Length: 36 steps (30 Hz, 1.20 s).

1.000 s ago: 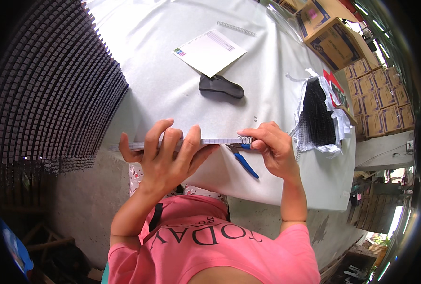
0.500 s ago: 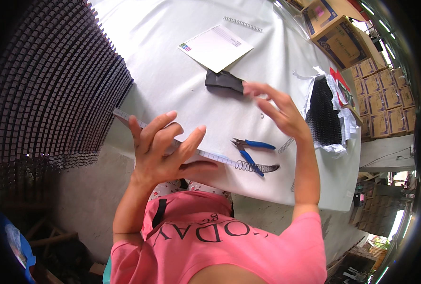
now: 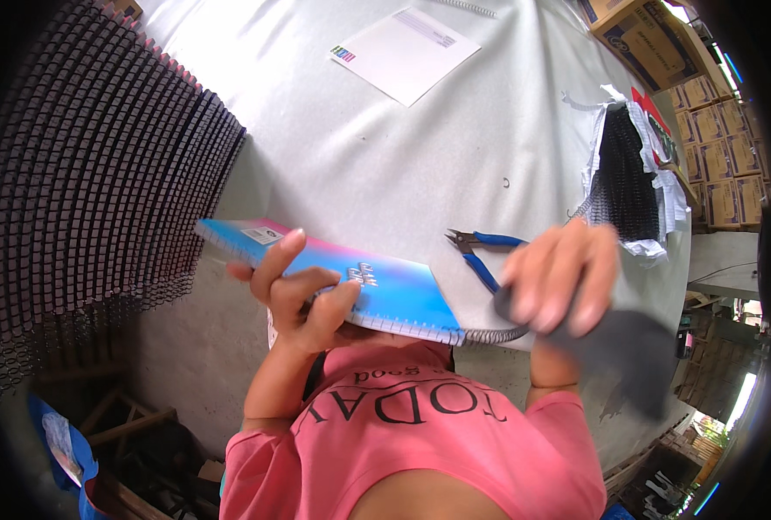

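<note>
My left hand (image 3: 303, 303) grips a notebook (image 3: 411, 290) with a blue and pink cover, its fingers lying over the cover and the thumb hidden. The notebook is tilted at the table's near edge, punched edge toward me. A dark spiral binding coil (image 3: 494, 336) sticks out from the right end of that edge. My right hand (image 3: 567, 273), smeared by motion, is closed on a limp black cloth (image 3: 632, 355) beside the coil's free end; whether it touches the coil I cannot tell. Blue-handled wire cutters (image 3: 481, 264) lie with jaws apart, left of this hand.
A tall stack of coil-bound notebooks (image 3: 117, 173) rises at the left. On the white-covered table (image 3: 359, 182) lie a white punched sheet (image 3: 407, 56) and another coil (image 3: 465, 8). Black coils (image 3: 624, 182) fill a torn white wrapper at the right. Cardboard boxes (image 3: 650, 39) stand behind.
My right hand has taken the black cloth from the table and brought it near me, to the coil's end. The notebook has tipped, so its coloured cover now shows.
</note>
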Motion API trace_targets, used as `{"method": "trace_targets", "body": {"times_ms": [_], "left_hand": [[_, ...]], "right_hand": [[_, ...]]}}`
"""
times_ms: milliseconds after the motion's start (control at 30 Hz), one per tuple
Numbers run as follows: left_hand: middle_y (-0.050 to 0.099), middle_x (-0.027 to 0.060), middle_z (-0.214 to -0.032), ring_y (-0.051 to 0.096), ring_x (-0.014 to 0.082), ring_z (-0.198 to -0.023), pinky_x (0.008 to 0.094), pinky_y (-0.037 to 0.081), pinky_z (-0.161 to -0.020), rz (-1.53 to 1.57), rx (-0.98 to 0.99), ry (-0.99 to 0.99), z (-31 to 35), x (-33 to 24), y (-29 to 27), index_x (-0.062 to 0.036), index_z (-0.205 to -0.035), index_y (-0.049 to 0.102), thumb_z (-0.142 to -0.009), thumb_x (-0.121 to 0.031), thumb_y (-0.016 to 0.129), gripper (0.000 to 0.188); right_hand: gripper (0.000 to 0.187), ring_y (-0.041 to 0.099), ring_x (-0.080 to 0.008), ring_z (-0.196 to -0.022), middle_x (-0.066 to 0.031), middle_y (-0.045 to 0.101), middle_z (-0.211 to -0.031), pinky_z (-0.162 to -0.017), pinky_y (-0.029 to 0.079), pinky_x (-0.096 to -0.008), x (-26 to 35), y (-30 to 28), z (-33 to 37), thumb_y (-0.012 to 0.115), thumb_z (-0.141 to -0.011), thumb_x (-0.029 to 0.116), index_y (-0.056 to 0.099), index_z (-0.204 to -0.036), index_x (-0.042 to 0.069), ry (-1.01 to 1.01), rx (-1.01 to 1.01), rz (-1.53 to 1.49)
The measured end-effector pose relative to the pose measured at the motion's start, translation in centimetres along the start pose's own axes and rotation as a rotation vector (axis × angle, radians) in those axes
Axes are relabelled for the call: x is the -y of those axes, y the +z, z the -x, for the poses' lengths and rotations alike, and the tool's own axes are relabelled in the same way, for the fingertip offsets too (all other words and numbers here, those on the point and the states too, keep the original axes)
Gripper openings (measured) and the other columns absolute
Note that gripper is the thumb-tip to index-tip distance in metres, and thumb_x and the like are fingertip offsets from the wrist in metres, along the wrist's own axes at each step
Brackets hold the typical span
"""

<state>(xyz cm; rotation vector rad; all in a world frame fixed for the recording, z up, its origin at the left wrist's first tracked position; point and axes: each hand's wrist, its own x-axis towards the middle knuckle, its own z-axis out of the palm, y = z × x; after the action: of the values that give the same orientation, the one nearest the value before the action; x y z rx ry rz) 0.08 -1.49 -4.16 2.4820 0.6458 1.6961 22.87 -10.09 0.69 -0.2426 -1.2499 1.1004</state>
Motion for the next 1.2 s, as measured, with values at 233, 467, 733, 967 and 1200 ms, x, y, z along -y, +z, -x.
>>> {"method": "trace_targets", "body": {"times_ms": [233, 467, 733, 967, 1200], "left_hand": [[0.044, 0.0015, -0.071, 0.053, 0.0295, -0.106, 0.0521, 0.011, -0.110, -0.050, 0.131, -0.022, -2.2, 0.0, 0.1, -0.0175, -0.071, 0.055, -0.067, -0.063, 0.065, 0.047], [0.047, 0.0023, -0.077, 0.051, 0.0240, -0.110, 0.0500, 0.008, -0.109, 0.098, 0.128, -0.053, -2.6, 0.6, 0.9, -0.0122, -0.111, 0.053, -0.058, -0.057, 0.074, 0.073], [0.053, 0.0034, -0.088, 0.050, 0.0227, -0.109, 0.0499, 0.011, -0.108, 0.163, 0.152, -0.081, -2.9, 0.9, 1.2, -0.0123, -0.121, 0.045, -0.060, -0.055, 0.073, 0.080], [0.049, 0.0040, -0.093, 0.047, 0.0216, -0.113, 0.0656, 0.011, -0.101, 0.103, 0.097, -0.092, -3.4, 0.8, 1.2, -0.0151, -0.126, 0.042, -0.058, -0.061, 0.070, 0.087], [0.039, 0.0098, -0.097, 0.042, 0.0293, -0.090, 0.0411, 0.035, -0.078, 0.128, 0.043, -0.231, -4.1, 4.6, -0.7, -0.0085, -0.077, 0.053, -0.033, -0.049, 0.086, 0.069]], "right_hand": [[0.015, 0.065, -0.0251, -0.075, -0.0171, 0.066, -0.080, -0.072, 0.052, -0.0357, -1.4, 1.0, 0.4, 0.073, -0.071, 0.008, 0.069, -0.082, -0.002, -0.021, -0.148, 0.143], [0.017, 0.065, -0.0216, -0.072, -0.0143, 0.067, -0.079, -0.066, 0.051, -0.0279, -2.0, 0.7, -1.3, 0.067, -0.067, -0.001, 0.070, -0.083, 0.001, -0.043, -0.051, 0.423], [0.014, 0.064, -0.0208, -0.076, -0.0172, 0.067, -0.084, -0.070, 0.051, -0.0290, -1.5, 1.2, -3.9, 0.063, -0.071, -0.004, 0.071, -0.082, 0.001, 0.173, 0.057, 0.762], [0.015, 0.065, -0.0211, -0.075, -0.0170, 0.067, -0.082, -0.071, 0.050, -0.0295, -1.7, 2.4, -5.5, 0.064, -0.068, -0.002, 0.070, -0.082, -0.001, 0.361, 0.013, 0.896], [0.019, 0.065, -0.0243, -0.079, -0.0176, 0.067, -0.087, -0.073, 0.050, -0.0286, -3.7, 1.6, -6.2, 0.063, -0.070, -0.004, 0.067, -0.088, -0.006, 0.266, 0.067, 0.785]]}}
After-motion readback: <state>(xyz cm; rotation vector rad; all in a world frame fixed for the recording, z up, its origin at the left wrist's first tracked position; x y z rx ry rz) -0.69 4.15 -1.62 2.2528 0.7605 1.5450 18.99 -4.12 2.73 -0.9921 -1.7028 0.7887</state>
